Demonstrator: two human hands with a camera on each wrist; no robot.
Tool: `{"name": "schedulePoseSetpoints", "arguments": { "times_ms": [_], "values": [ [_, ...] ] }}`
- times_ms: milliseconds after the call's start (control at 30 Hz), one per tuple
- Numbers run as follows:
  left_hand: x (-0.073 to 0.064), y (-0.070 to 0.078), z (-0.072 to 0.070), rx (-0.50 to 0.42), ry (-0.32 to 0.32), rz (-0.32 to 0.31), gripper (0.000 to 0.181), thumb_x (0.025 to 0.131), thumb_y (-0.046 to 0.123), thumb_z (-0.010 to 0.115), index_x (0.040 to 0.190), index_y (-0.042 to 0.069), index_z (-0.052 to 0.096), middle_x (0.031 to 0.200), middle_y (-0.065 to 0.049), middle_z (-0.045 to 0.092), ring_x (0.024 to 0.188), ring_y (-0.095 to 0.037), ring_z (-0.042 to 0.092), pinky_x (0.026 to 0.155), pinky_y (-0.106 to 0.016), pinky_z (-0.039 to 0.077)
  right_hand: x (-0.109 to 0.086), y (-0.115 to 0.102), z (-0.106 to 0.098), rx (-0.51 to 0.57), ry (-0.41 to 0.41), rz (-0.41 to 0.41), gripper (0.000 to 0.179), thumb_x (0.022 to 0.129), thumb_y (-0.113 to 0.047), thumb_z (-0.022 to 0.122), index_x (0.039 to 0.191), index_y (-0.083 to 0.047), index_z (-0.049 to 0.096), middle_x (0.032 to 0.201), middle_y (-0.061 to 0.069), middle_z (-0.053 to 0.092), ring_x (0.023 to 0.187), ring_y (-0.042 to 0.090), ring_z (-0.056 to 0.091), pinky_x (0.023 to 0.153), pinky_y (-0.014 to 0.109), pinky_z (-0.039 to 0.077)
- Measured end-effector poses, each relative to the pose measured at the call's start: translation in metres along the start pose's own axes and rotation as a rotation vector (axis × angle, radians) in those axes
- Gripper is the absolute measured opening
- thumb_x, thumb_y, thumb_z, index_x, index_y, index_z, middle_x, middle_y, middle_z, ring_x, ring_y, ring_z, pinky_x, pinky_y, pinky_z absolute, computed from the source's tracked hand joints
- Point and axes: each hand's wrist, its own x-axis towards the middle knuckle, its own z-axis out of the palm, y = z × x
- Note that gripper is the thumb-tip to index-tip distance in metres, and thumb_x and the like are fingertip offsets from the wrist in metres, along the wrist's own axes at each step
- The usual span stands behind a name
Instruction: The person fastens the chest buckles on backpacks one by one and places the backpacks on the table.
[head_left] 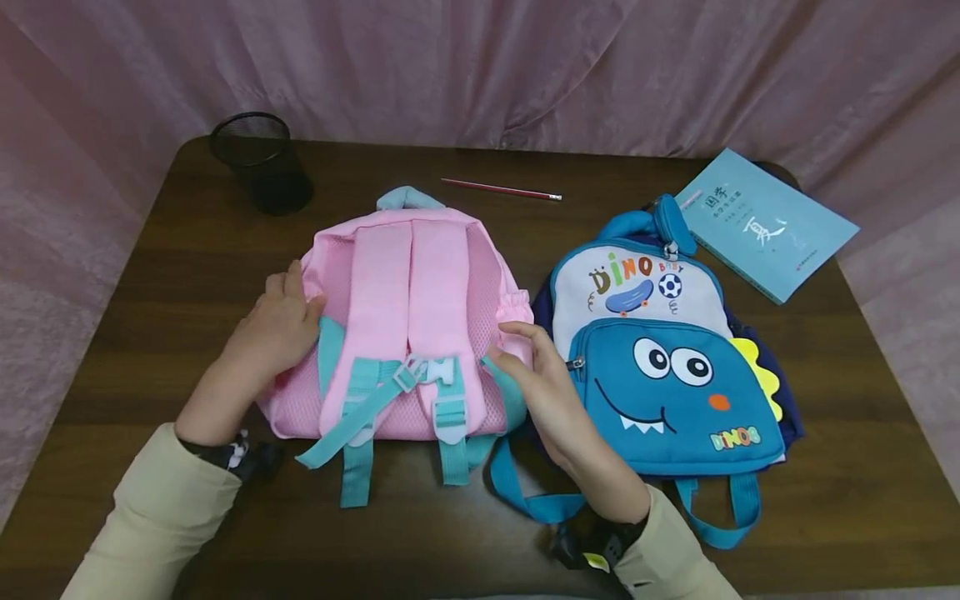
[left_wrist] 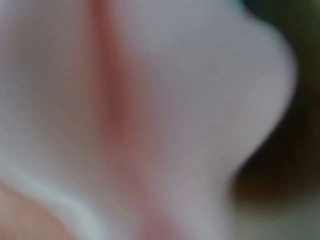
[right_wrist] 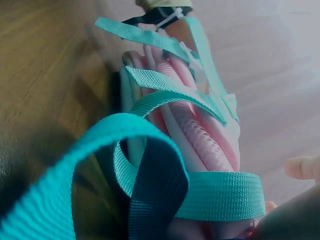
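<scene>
A pink backpack (head_left: 382, 283) lies flat with its padded shoulder straps up and its teal webbing straps (head_left: 360, 467) hanging toward the near side. At its left edge my left hand (head_left: 281, 321) grips the side, with the thumb over the top face. My right hand (head_left: 551, 387) is at the right edge by the gathered side pocket, its thumb and forefinger spread apart. In the right wrist view the thumb (right_wrist: 302, 168) stands off the bag, behind the teal strap (right_wrist: 220, 197). The left wrist view is blurred by close pale pink fabric (left_wrist: 200, 100).
A blue dinosaur backpack (head_left: 675, 417) lies just right of the pink one. Behind it is a light blue book (head_left: 765, 225) at the table's back right. A red pencil (head_left: 498, 189) lies near the back edge, and a black mesh pen holder (head_left: 273, 179) stands at back left.
</scene>
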Motion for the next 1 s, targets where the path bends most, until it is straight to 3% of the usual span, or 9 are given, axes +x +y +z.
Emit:
{"name": "schedulePoseSetpoints", "arguments": {
  "times_ms": [100, 267, 400, 567, 667, 767, 833, 900, 1000],
  "values": [
    [-0.014, 0.008, -0.008, 0.026, 0.011, 0.046, 0.06, 0.099, 0.028, 0.032, 0.147, -0.002, 0.013, 0.142, -0.037, 0.017, 0.126, -0.057, 0.022, 0.099, -0.07, 0.019, -0.003, -0.003, -0.003, -0.045, 0.012, -0.018, 0.041, 0.093, -0.02, 0.055, 0.13, -0.009, 0.041, 0.151, 0.005, 0.016, 0.138, 0.025, 0.011, 0.109, 0.056, 0.016],
    [-0.053, 0.038, -0.013, -0.011, 0.031, 0.207, 0.061, 0.099, 0.04, 0.033, 0.148, 0.004, 0.023, 0.148, -0.028, 0.022, 0.136, -0.047, 0.015, 0.104, -0.067, 0.008, -0.012, -0.01, -0.007, -0.281, 0.004, -0.15, 0.039, 0.091, -0.02, 0.058, 0.128, -0.012, 0.047, 0.154, 0.004, 0.011, 0.141, 0.026, 0.002, 0.106, 0.065, 0.008],
    [-0.082, 0.068, -0.001, 0.024, 0.038, 0.331, 0.074, 0.089, 0.049, 0.056, 0.146, 0.009, 0.031, 0.148, -0.02, 0.03, 0.137, -0.041, 0.02, 0.106, -0.062, 0.015, -0.021, -0.02, -0.007, -0.448, -0.111, -0.268, 0.043, 0.09, -0.023, 0.061, 0.13, -0.015, 0.046, 0.148, 0.005, 0.029, 0.138, 0.023, 0.021, 0.105, 0.061, 0.022],
    [-0.094, 0.097, 0.026, 0.15, 0.109, 0.478, 0.08, 0.07, 0.041, 0.079, 0.134, 0.004, 0.048, 0.134, -0.02, 0.048, 0.13, -0.039, 0.036, 0.105, -0.057, 0.026, -0.026, -0.037, -0.008, -0.659, -0.298, -0.287, 0.049, 0.093, -0.036, 0.056, 0.137, -0.02, 0.042, 0.136, -0.001, 0.047, 0.125, 0.019, 0.044, 0.097, 0.05, 0.041],
    [-0.093, 0.106, 0.03, 0.267, 0.224, 0.459, 0.076, 0.062, 0.032, 0.087, 0.124, 0.001, 0.057, 0.12, -0.019, 0.058, 0.117, -0.037, 0.051, 0.096, -0.055, 0.038, -0.02, -0.044, -0.004, -0.789, -0.317, -0.298, 0.053, 0.091, -0.042, 0.056, 0.138, -0.019, 0.044, 0.135, -0.002, 0.05, 0.121, 0.016, 0.049, 0.094, 0.045, 0.045],
    [-0.089, 0.108, 0.027, 0.36, 0.316, 0.373, 0.061, 0.057, 0.026, 0.09, 0.104, -0.001, 0.064, 0.095, -0.017, 0.065, 0.092, -0.034, 0.062, 0.077, -0.048, 0.048, -0.009, -0.047, 0.005, -0.944, -0.275, -0.335, 0.056, 0.087, -0.042, 0.062, 0.135, -0.014, 0.05, 0.129, 0.003, 0.056, 0.113, 0.018, 0.056, 0.089, 0.04, 0.049],
    [-0.086, 0.108, 0.026, 0.377, 0.342, 0.331, 0.053, 0.055, 0.026, 0.091, 0.091, -0.001, 0.064, 0.08, -0.015, 0.063, 0.077, -0.033, 0.062, 0.062, -0.042, 0.048, -0.002, -0.047, 0.012, -1.045, -0.256, -0.347, 0.056, 0.084, -0.04, 0.067, 0.131, -0.012, 0.055, 0.122, 0.005, 0.061, 0.106, 0.019, 0.06, 0.084, 0.036, 0.052],
    [-0.084, 0.109, 0.029, 0.397, 0.324, 0.301, 0.047, 0.057, 0.027, 0.09, 0.084, -0.001, 0.063, 0.072, -0.013, 0.058, 0.068, -0.032, 0.06, 0.053, -0.039, 0.044, 0.005, -0.045, 0.019, -1.113, -0.255, -0.358, 0.053, 0.08, -0.038, 0.072, 0.124, -0.01, 0.061, 0.111, 0.007, 0.065, 0.096, 0.019, 0.062, 0.077, 0.032, 0.053],
    [-0.081, 0.112, 0.033, 0.413, 0.301, 0.29, 0.037, 0.062, 0.021, 0.087, 0.079, -0.001, 0.063, 0.068, -0.012, 0.054, 0.064, -0.031, 0.058, 0.05, -0.036, 0.042, 0.013, -0.04, 0.026, -1.164, -0.264, -0.357, 0.046, 0.075, -0.035, 0.078, 0.111, -0.009, 0.068, 0.096, 0.004, 0.068, 0.084, 0.015, 0.062, 0.069, 0.026, 0.051]
  ]
}}
